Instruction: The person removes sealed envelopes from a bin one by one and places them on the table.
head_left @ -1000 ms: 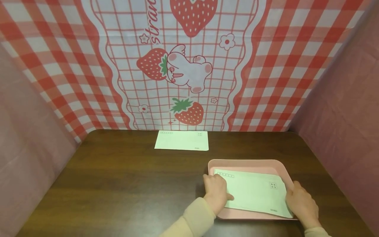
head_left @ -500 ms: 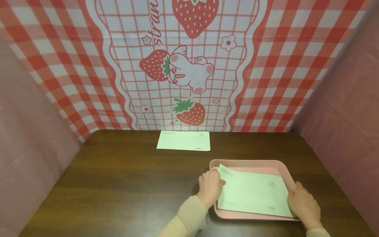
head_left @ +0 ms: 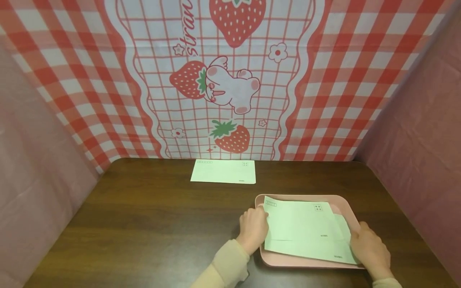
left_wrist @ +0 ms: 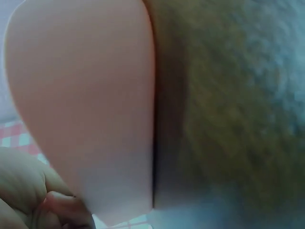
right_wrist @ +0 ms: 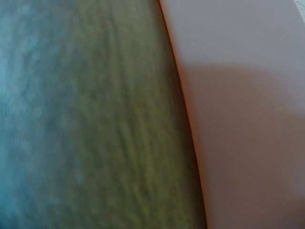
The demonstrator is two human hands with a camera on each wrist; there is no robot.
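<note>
At the right of the head view, a pink tray (head_left: 306,262) holds several white envelopes (head_left: 306,249). One envelope (head_left: 297,220) lies askew on top, shifted to the back left so that the one below shows along the front and right. My left hand (head_left: 253,228) pinches this top envelope by its left edge, beside the tray's left rim. My right hand (head_left: 371,248) grips the tray's right side, its thumb over the lower envelopes' right end. In the left wrist view the tray's outer wall (left_wrist: 90,95) fills much of the picture, with curled fingers (left_wrist: 28,186) at lower left.
A single envelope (head_left: 223,172) lies flat at the back edge of the dark wooden table (head_left: 144,224). Behind it hangs a red-and-white checked strawberry cloth (head_left: 223,100). Pink cloth (head_left: 414,132) hangs at both sides.
My left hand has drawn back slightly left and up from the stack. The top envelope has lifted at its left corner and slid back and left over the one below. The right hand stays put.
</note>
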